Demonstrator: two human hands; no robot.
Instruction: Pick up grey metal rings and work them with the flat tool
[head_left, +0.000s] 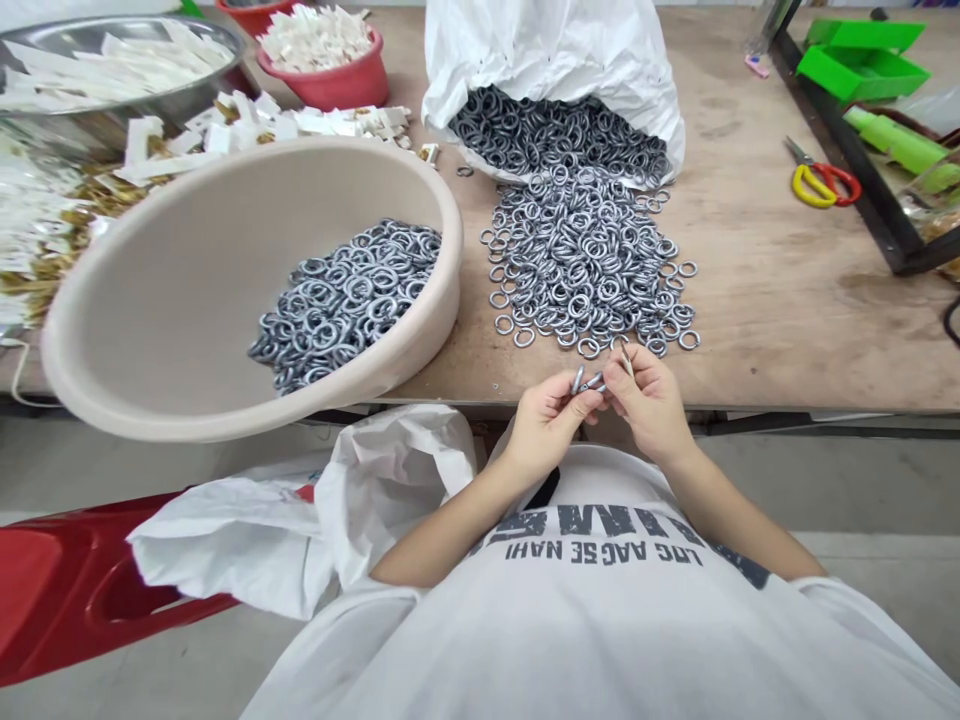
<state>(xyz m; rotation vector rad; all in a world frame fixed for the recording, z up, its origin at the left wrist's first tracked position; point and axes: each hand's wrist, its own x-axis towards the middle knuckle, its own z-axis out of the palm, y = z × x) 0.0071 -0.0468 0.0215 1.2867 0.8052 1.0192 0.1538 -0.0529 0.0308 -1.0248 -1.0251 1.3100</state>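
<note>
Close together at the table's front edge, both hands work over a few grey rings [592, 382]. My left hand [551, 415] is closed, pinching the rings between thumb and fingers. In my right hand [649, 400], also closed, a small thin pointed tool [627, 360] sticks up from between thumb and forefinger; its exact kind is too small to make out. Just beyond the hands lies a loose pile of grey rings [589, 250], spilling from a white sack [555, 50]. More of these rings [352, 300] lie in a large beige basin [172, 230] on the left.
Yellow and red-handled scissors [821, 185] lie on the wooden table [780, 310] at right, near a dark metal frame [847, 150] and green trays [862, 70]. White pieces fill a steel bowl [232, 70] and red tub [330, 80]. Below hangs a white bag [262, 540] by a red stool [90, 590].
</note>
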